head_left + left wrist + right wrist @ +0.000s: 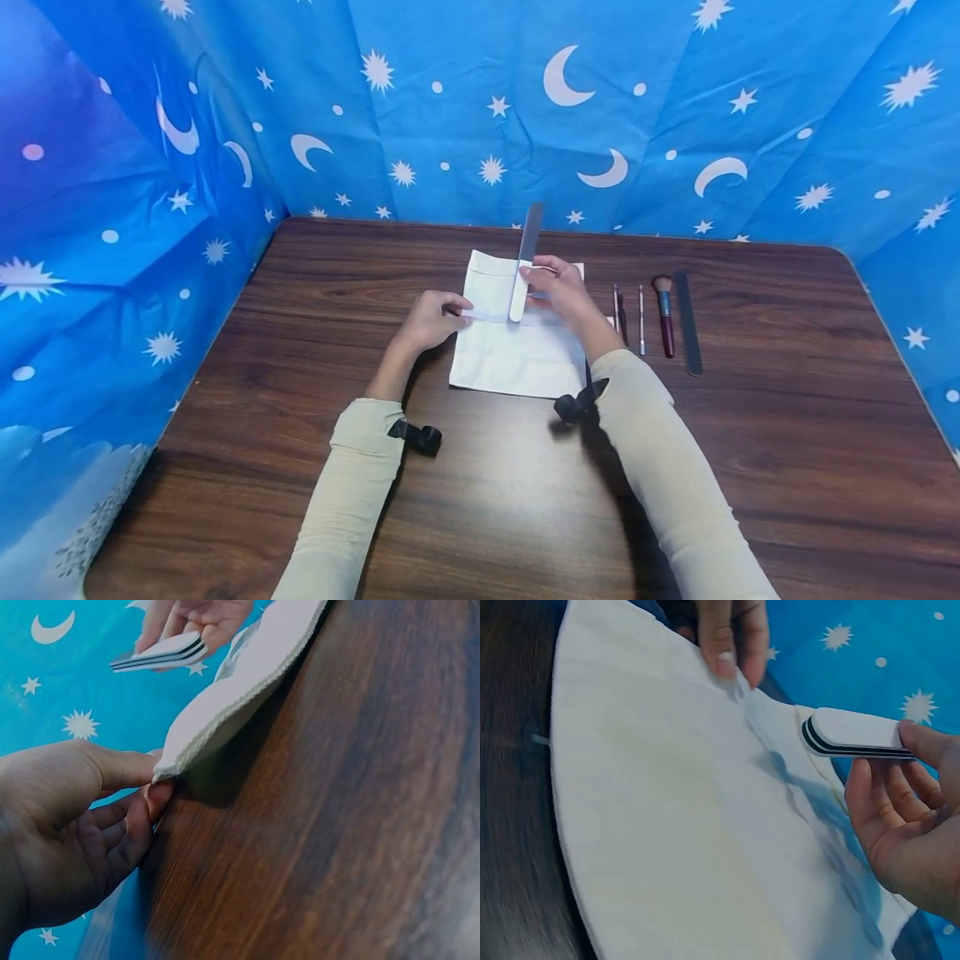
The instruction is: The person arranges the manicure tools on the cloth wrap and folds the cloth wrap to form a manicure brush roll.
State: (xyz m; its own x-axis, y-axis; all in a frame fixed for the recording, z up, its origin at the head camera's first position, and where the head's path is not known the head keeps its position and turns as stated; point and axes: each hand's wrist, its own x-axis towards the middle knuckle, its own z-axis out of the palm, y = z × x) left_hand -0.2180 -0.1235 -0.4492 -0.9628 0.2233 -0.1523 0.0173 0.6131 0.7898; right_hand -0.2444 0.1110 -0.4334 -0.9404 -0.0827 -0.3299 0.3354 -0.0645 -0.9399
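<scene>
My right hand pinches a nail buffer between thumb and fingers. The buffer has a grey half and a white half, and its layered black-and-white edge shows in the right wrist view. It is tilted above a white cloth pouch on the table. Across the pouch's middle runs an opening edge, where my left hand pinches the cloth at the left side. In the left wrist view the left thumb and fingertips meet on the pouch's seamed edge. What lies inside the pouch is hidden.
Right of the pouch lie slim tools, among them a silver stick, then a makeup brush and a dark grey nail file. The brown wooden table meets a blue star-and-moon cloth at its back edge.
</scene>
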